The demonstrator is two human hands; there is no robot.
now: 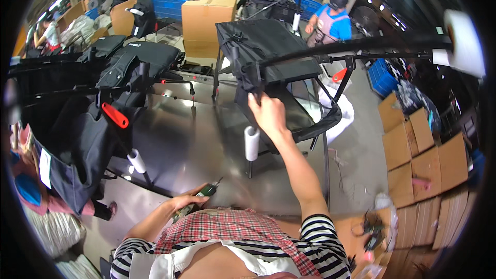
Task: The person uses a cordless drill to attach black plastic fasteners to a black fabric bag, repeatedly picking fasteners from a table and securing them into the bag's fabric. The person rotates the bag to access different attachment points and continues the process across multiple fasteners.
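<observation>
My left hand (189,201) is wrapped round a green and black electric screwdriver (207,190), low over the metal table near my apron. Its thin bit points away to the right. My right arm reaches forward, and my right hand (269,114) is closed on a black bar (254,83) at the near corner of a black tubular frame. Black fabric (268,44) covers the upper part of this frame, which stands on the table. A white-wrapped post (251,143) sits just below my right hand. My fingertips are partly hidden behind the bar.
Another black fabric frame (129,62) with a red lever (114,115) stands on the left of the metal table (170,139). Beyond the table is a tall cardboard box (206,26). A person in blue (333,23) is at the far right, above several open cartons (418,139).
</observation>
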